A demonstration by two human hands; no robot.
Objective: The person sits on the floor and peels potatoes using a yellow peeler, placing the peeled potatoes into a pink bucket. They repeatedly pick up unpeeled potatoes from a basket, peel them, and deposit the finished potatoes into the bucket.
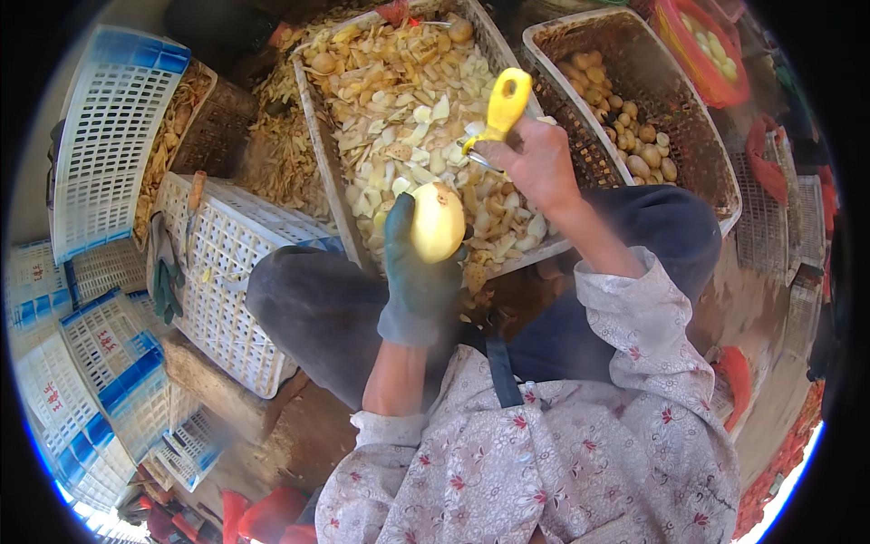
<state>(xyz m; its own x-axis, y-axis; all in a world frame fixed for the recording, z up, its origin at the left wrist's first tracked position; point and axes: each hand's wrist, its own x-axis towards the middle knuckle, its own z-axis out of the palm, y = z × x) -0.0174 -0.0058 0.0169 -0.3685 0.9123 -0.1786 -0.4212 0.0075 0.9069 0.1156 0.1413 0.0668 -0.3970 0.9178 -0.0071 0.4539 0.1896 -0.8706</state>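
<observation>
Gripped in my gloved left hand (416, 289) is a mostly peeled potato (438, 228), with a brown patch of skin left at its far end. My bare right hand (537, 160) holds a yellow-handled peeler (506, 105), its handle pointing up and its metal blade low, apart from the potato. Below both hands lies a shallow crate (319, 143) heaped with potato peelings (408, 115). A couple of whole potatoes rest on the peelings near the crate's far end.
To the right, a dirty plastic crate (686, 88) holds unpeeled potatoes (629, 136). A red-orange bag (707, 51) with pale peeled potatoes sits beyond it. On the left, a white crate (224, 272) carries a spare glove (165, 275) and a wooden-handled tool (197, 190). Blue-and-white crates (112, 340) are stacked farther left.
</observation>
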